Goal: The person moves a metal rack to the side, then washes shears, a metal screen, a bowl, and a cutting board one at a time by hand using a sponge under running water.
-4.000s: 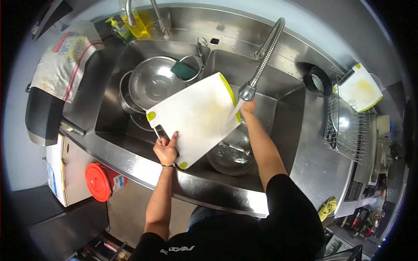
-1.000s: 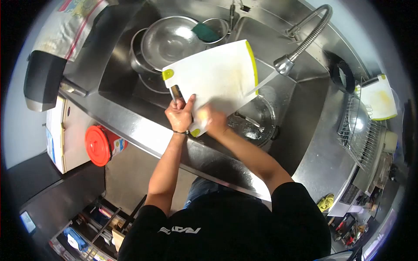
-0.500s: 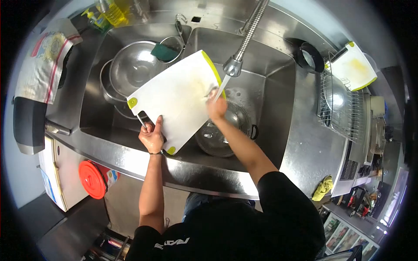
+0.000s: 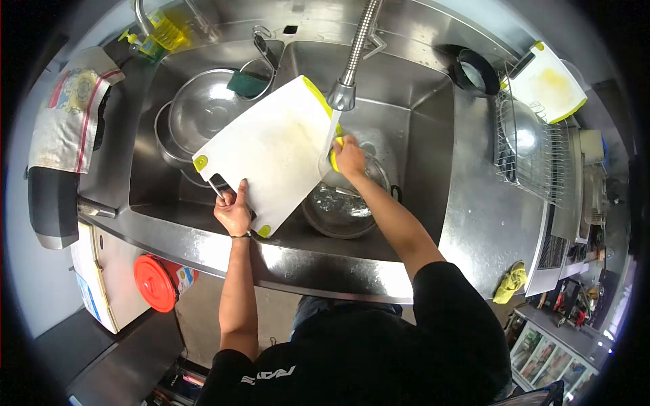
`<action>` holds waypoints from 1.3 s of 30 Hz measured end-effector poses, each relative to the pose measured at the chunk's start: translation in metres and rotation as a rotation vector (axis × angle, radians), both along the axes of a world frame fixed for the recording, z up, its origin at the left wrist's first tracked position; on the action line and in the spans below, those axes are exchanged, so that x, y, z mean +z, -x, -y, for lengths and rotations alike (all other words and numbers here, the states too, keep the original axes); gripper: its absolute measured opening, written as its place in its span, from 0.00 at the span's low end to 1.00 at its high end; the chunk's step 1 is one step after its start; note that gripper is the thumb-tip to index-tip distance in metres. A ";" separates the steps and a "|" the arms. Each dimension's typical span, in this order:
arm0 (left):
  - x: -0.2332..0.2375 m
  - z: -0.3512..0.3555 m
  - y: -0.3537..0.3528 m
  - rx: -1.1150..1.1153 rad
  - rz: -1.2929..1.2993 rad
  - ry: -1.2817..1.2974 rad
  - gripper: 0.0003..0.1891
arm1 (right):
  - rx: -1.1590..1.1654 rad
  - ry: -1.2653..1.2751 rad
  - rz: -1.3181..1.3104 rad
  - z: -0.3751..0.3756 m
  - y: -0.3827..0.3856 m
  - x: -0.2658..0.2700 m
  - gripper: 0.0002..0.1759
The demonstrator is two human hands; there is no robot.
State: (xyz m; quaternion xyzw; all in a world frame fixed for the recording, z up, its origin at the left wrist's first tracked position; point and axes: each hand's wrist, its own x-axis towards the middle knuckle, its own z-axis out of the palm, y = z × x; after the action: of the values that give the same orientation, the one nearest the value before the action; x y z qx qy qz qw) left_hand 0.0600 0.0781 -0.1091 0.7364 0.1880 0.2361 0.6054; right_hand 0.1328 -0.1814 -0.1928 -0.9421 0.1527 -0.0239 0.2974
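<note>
A white cutting board (image 4: 261,145) with lime-green edges is tilted over the double sink, its face toward me. My left hand (image 4: 232,213) is closed round the handle cut-out at its near edge, thumb on the face. My right hand (image 4: 350,157) grips the green right-hand corner of the board. Water runs from the spray faucet (image 4: 342,95) onto the board beside that hand. Below it, a metal bowl or pot (image 4: 342,223) with water in it sits in the right basin, partly hidden.
Several metal bowls (image 4: 203,111) and a green scouring pad (image 4: 248,84) are in the left basin. A dish rack (image 4: 531,149) with a second cutting board (image 4: 548,81) stands at right, near a black pan (image 4: 476,71). A yellow cloth (image 4: 511,283) lies on the counter's edge.
My right hand has moved from the board's face to its right-hand corner and now grips it. The camera view has shifted slightly; my left hand keeps its hold.
</note>
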 end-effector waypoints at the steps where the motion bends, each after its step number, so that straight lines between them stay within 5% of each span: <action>1: 0.000 0.000 0.000 0.002 -0.001 -0.002 0.26 | 0.002 -0.002 -0.001 -0.006 0.013 0.002 0.16; 4: 0.001 0.000 0.000 0.001 -0.003 0.012 0.26 | 0.429 -0.323 0.170 -0.024 0.057 0.025 0.17; 8: 0.000 -0.001 0.003 -0.007 -0.019 0.042 0.26 | 0.137 -0.310 0.066 0.000 0.032 0.015 0.12; 12: 0.001 0.001 0.000 0.003 -0.023 0.016 0.26 | 0.405 -0.318 0.113 -0.019 0.052 0.032 0.11; 16: 0.005 0.002 0.000 -0.024 0.025 0.062 0.25 | 0.133 -0.286 -0.084 -0.004 0.028 0.019 0.13; 21: 0.007 0.004 -0.001 0.004 -0.027 0.038 0.25 | 0.310 -0.221 0.020 -0.020 0.045 0.027 0.13; 24: 0.005 0.002 0.002 -0.010 -0.026 0.066 0.25 | 0.075 -0.186 -0.180 -0.004 0.020 0.028 0.13; 27: 0.006 0.002 0.000 -0.019 0.001 0.084 0.25 | 0.191 -0.080 -0.102 -0.016 0.029 0.023 0.12; 28: 0.007 0.003 -0.001 -0.004 -0.015 0.052 0.25 | 0.263 -0.131 0.147 -0.025 0.042 0.017 0.11; 35: 0.008 0.001 -0.002 -0.022 -0.017 0.101 0.26 | 0.151 -0.110 -0.125 -0.007 0.020 0.029 0.11; 39: 0.008 0.002 0.002 0.000 -0.050 0.032 0.26 | 0.224 -0.218 0.007 -0.023 0.041 0.031 0.08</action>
State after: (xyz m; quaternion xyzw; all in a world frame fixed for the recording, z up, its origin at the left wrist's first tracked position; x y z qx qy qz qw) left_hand 0.0583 0.0758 -0.1009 0.7324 0.2069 0.2144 0.6123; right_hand 0.0918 -0.1589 -0.1614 -0.9153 0.0472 0.0228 0.3993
